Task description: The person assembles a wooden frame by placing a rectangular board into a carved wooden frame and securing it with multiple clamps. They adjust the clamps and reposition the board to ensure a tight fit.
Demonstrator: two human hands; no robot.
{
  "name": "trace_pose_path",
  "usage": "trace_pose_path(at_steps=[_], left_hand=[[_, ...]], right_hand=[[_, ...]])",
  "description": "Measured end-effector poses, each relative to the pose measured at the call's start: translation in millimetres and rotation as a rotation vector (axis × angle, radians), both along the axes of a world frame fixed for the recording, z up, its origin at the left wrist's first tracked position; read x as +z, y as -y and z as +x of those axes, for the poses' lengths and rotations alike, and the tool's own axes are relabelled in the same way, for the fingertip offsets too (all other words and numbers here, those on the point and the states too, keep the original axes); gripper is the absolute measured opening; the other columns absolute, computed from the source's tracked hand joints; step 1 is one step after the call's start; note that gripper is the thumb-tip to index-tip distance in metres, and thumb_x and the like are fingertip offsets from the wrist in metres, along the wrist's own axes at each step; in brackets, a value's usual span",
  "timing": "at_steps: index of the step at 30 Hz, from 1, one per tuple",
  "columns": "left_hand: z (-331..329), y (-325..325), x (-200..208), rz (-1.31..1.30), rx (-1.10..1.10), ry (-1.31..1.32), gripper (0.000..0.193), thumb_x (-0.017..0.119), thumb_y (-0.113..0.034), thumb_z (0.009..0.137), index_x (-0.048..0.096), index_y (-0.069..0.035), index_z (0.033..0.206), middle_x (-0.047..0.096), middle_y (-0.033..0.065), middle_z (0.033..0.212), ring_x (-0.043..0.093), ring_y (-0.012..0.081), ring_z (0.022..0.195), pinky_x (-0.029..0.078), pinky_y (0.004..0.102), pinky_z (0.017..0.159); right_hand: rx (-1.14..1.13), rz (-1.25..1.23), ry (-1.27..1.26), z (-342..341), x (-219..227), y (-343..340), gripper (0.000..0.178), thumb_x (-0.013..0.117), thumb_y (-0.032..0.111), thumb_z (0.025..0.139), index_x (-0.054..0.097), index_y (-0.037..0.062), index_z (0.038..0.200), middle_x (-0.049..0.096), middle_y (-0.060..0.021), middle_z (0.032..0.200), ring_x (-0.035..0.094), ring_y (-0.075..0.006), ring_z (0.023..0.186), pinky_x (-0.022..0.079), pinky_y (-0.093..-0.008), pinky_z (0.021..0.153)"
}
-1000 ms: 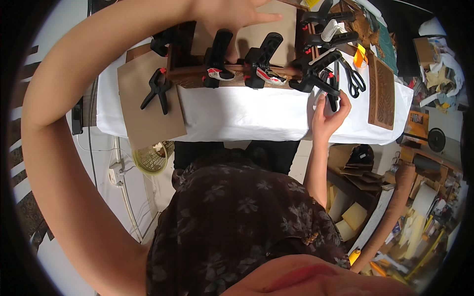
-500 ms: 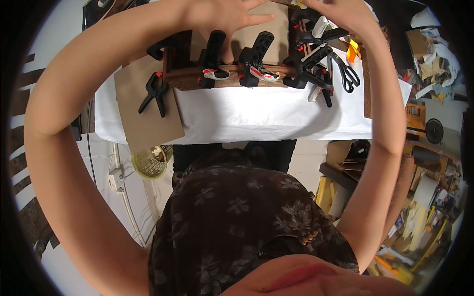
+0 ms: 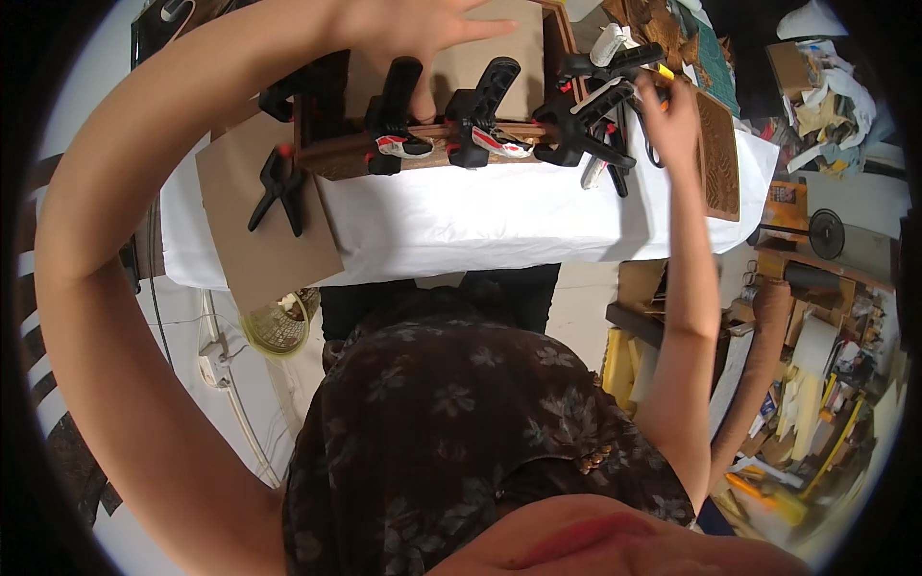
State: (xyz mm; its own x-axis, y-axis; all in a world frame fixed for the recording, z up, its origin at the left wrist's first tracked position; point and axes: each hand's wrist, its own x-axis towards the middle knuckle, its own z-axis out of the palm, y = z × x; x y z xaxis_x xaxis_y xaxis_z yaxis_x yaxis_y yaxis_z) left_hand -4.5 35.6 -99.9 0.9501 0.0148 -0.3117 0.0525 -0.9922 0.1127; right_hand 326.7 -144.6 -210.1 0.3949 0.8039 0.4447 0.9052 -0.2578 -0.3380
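A brown wooden box-like frame [image 3: 336, 165] stands on the white-covered table, with a flat beige board [image 3: 495, 72] inside it. Several black spring clamps [image 3: 485, 101] grip its near wall and right side. My left hand [image 3: 408, 34] is over the left part of the board, fingers spread, thumb at the near wall. To the right of the clamps, my right hand [image 3: 669, 120] reaches down beside black scissors, mostly covered. Its thumb and fingers are apart around a small yellow-orange item [image 3: 665, 72], mostly hidden; no grip on it is visible.
A loose black clamp [image 3: 280, 192] lies on a grey-brown board [image 3: 264, 226] at the left. A brown wooden panel [image 3: 717, 158] lies at the table's right, near a green mat [image 3: 713, 67]. Below are a yellowish basket [image 3: 279, 326] and crowded shelves [image 3: 816, 384]; a small fan [image 3: 824, 232] stands right.
My right hand has moved from the frame's far right corner toward me, down over the scissors and the yellow-orange item. My left hand stays spread on the board; the whole view has shifted slightly.
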Motion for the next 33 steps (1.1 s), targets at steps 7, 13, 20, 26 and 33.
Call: trace_pose_path(at_steps=[7, 13, 20, 26, 33], left_hand=[[3.1, -6.9, -15.5, 0.003, -0.087, 0.096, 0.117, 0.082, -0.049, 0.059, 0.03, 0.004, 0.149, 0.011, 0.041, 0.153, 0.029, 0.0495, 0.136, 0.035, 0.049, 0.109], [11.1, -11.2, -29.8, 0.141, -0.347, 0.334, 0.117, 0.084, -0.044, 0.058, 0.029, 0.007, 0.148, 0.022, 0.0346, 0.153, 0.02, 0.05, 0.143, 0.024, 0.044, 0.117], [-3.0, -2.4, -19.5, 0.034, -0.266, 0.329, 0.108, 0.086, -0.03, 0.052, 0.037, 0.011, 0.139, 0.035, 0.0324, 0.147, 0.031, 0.046, 0.14, 0.026, 0.0446, 0.117], [4.5, -13.6, -48.8, 0.058, -0.265, 0.368, 0.105, 0.082, -0.03, 0.054, 0.038, 0.013, 0.138, 0.035, 0.0336, 0.146, 0.034, 0.0452, 0.138, 0.025, 0.0456, 0.118], [5.2, -6.4, -36.9, 0.03, -0.259, 0.284, 0.108, 0.076, -0.04, 0.056, 0.035, 0.016, 0.139, 0.032, 0.0345, 0.147, 0.028, 0.0451, 0.141, 0.019, 0.046, 0.12]], right_hand=[[0.172, 0.209, 0.166, -18.5, -6.2, 5.6, 0.044, 0.073, 0.035, 0.085, 0.066, -0.0004, 0.11, 0.063, -0.0151, 0.11, 0.062, -0.0302, 0.099, 0.045, -0.0382, 0.095], [0.923, 0.073, -1.379, -76.6, 75.9, -58.5, 0.067, 0.039, 0.055, 0.099, 0.068, -0.0045, 0.106, 0.069, -0.0198, 0.1, 0.065, -0.0275, 0.093, 0.048, -0.0356, 0.086], [1.127, 0.067, -1.597, -53.7, 79.0, -71.3, 0.044, 0.049, 0.038, 0.1, 0.063, 0.0013, 0.08, 0.063, -0.0148, 0.075, 0.061, -0.0266, 0.064, 0.052, -0.0377, 0.065], [0.459, 0.025, -0.638, -38.4, 79.8, -23.3, 0.041, 0.052, 0.034, 0.1, 0.067, -0.0008, 0.118, 0.063, -0.0044, 0.089, 0.06, -0.0123, 0.077, 0.048, -0.0238, 0.065], [0.334, -0.265, -0.057, -44.9, -10.1, 17.7, 0.043, 0.062, 0.035, 0.096, 0.063, -0.0009, 0.12, 0.063, -0.0184, 0.118, 0.063, -0.0333, 0.105, 0.05, -0.036, 0.09]])
